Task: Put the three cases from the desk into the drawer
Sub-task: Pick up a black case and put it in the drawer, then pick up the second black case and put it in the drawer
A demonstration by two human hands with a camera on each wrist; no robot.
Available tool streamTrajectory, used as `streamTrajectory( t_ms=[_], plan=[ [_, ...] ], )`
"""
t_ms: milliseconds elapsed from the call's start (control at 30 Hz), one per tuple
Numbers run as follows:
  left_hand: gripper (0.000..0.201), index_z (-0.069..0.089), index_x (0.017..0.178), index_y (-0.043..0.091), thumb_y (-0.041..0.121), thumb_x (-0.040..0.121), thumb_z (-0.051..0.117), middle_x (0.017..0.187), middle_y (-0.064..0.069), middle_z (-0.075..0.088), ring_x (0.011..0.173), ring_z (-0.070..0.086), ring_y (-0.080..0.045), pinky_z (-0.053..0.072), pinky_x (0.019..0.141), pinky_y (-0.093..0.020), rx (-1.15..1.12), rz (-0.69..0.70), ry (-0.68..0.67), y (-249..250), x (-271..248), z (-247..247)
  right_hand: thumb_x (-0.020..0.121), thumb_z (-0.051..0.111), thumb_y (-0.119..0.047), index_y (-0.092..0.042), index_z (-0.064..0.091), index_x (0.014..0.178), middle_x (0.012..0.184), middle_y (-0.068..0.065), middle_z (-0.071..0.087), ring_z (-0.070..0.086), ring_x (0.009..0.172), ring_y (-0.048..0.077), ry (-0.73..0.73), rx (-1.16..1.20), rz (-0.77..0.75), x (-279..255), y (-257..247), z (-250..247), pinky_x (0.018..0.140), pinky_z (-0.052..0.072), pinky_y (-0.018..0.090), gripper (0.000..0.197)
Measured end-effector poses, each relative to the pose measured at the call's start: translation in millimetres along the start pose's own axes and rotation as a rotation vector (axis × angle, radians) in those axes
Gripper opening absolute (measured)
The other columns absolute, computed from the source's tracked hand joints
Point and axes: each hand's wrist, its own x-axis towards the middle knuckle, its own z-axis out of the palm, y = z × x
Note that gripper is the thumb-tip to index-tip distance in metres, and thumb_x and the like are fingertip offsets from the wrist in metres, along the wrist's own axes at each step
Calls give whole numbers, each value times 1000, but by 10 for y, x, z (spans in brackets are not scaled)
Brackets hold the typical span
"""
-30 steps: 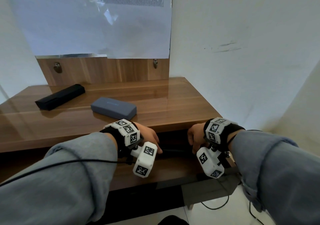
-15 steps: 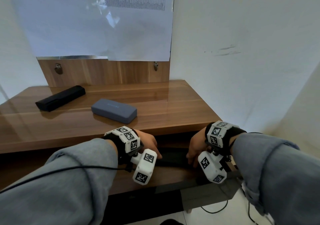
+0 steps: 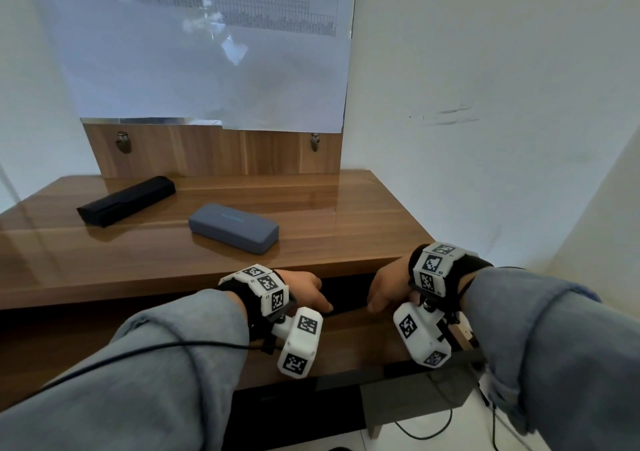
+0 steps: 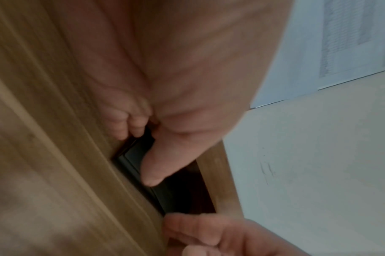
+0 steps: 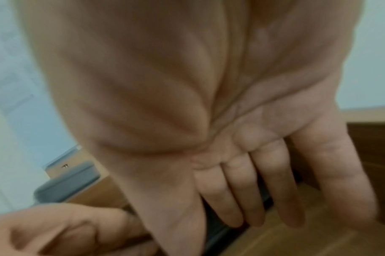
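Observation:
A long black case (image 3: 126, 201) lies at the desk's back left, and a grey case (image 3: 233, 227) (image 5: 66, 181) sits nearer the middle. A third, dark case (image 3: 348, 306) (image 4: 163, 192) lies in the open drawer gap, just behind the wooden drawer front (image 3: 353, 339). My left hand (image 3: 311, 294) (image 4: 143, 147) holds its left end, thumb laid along it and fingers curled. My right hand (image 3: 384, 287) (image 5: 253, 199) touches its right end with fairly straight fingers. Most of this case is hidden by the hands and the desk edge.
The desk top (image 3: 346, 228) overhangs the drawer closely. A white wall stands right of the desk, and a wooden back panel (image 3: 214, 152) with paper sheets above it closes the rear. A dark box (image 3: 408, 398) and cables lie on the floor below right.
Both hands stay at the drawer gap and have shifted a little toward the drawer front's top edge. Less of the dark case shows between them than half a second ago.

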Motion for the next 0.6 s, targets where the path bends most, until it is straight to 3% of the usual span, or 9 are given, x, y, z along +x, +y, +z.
streamTrajectory(
  t_ms=[100, 167, 200, 300, 333, 367, 433, 500, 600],
  plan=[
    [50, 54, 135, 8, 31, 91, 61, 111, -5, 62, 101, 58, -20, 46, 94, -33, -64, 45, -28, -56, -207, -132, 91, 59, -30, -11, 55, 132, 128, 7, 61, 55, 123, 27, 22, 158, -68, -120, -120, -106, 84, 52, 32, 45],
    [46, 55, 135, 8, 23, 92, 61, 124, -9, 64, 111, 62, -21, 47, 103, -35, -172, 71, -27, -155, -370, -246, 90, 61, -27, -14, 65, 113, 104, -1, 69, 61, 115, 24, 14, 228, -134, -165, -259, -191, 88, 51, 34, 27],
    [44, 55, 134, 5, 18, 93, 60, 128, -12, 64, 110, 64, -21, 49, 102, -35, -254, 81, -28, -198, -441, -297, 90, 61, -25, -15, 66, 102, 94, -2, 70, 63, 107, 23, 7, 264, -161, -177, -324, -237, 90, 50, 37, 17],
    [35, 59, 126, 2, 12, 92, 60, 112, -11, 70, 86, 69, -14, 56, 79, -23, -395, 95, 76, -438, -728, -510, 90, 61, -17, -12, 67, 85, 75, 3, 73, 66, 81, 22, 15, 366, -269, -249, -673, -367, 102, 44, 48, 9],
    [33, 62, 122, 3, 14, 91, 62, 105, -9, 70, 85, 69, -15, 56, 79, -25, -393, 94, 138, -530, -801, -587, 89, 62, -16, -10, 67, 83, 69, 3, 74, 65, 77, 22, 37, 394, -312, -270, -795, -405, 101, 44, 49, 10],
    [28, 66, 116, 6, 15, 90, 64, 100, -8, 71, 87, 69, -17, 56, 80, -27, -390, 86, 213, -647, -886, -672, 88, 63, -15, -9, 67, 82, 65, 2, 74, 66, 73, 21, 68, 407, -357, -294, -950, -440, 97, 47, 47, 9],
    [10, 69, 97, 13, 17, 88, 67, 89, -4, 70, 83, 67, -15, 54, 74, -25, -406, 54, 388, -872, -1030, -814, 87, 64, -13, -7, 65, 81, 62, 3, 71, 67, 62, 16, 145, 442, -439, -334, -1241, -493, 70, 58, 32, 8],
    [3, 67, 84, 17, 17, 86, 68, 81, -2, 68, 77, 64, -13, 52, 68, -22, -405, 20, 593, -1125, -1161, -940, 88, 62, -9, -7, 62, 81, 66, 6, 69, 66, 52, 12, 201, 492, -494, -336, -1581, -532, 45, 51, 18, 8],
    [11, 71, 93, 14, 20, 83, 71, 92, -2, 69, 90, 63, -15, 49, 81, -27, -309, -79, 830, -1482, -1219, -1090, 89, 61, -9, -11, 60, 79, 74, 7, 67, 64, 57, 11, 251, 542, -551, -245, -2039, -539, 43, 49, 16, 10]
  ],
)
